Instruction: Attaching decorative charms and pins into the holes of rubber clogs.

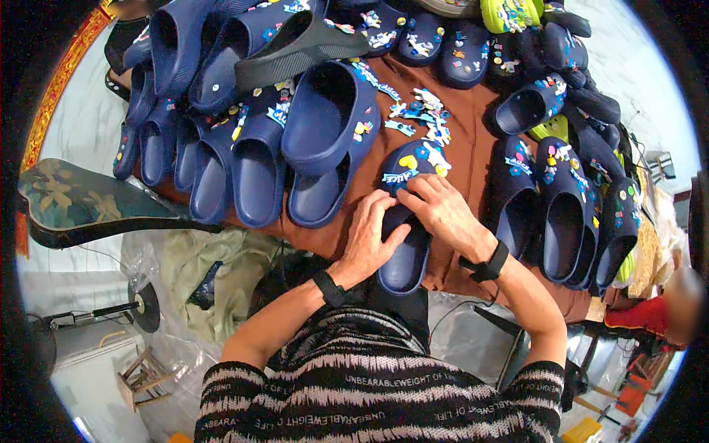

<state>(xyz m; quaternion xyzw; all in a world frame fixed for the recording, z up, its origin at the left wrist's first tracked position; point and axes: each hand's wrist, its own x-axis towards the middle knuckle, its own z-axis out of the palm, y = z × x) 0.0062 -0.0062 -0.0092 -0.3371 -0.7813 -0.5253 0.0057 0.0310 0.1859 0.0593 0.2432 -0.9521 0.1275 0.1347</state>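
A navy clog [404,269] lies in front of me at the table's near edge, its toe pointing away and its heel toward me. Charms sit on its toe: a yellow heart, a blue-and-white name tag and a white figure. My left hand [369,238] holds the clog's left side, fingertips on the upper and thumb by the foot opening. My right hand [447,214] has its fingers bent down onto the upper, just below the name tag. Whether a small charm is under those fingertips is hidden. Loose charms [422,114] lie in a pile just beyond the toe.
Navy clogs [258,173] crowd the table's left side, with a black one [295,55] on top. More decorated clogs [563,229] stand at right, and a lime-green one [509,13] at the back. A brown cloth [461,122] covers the table. A chair back [96,203] juts in at left.
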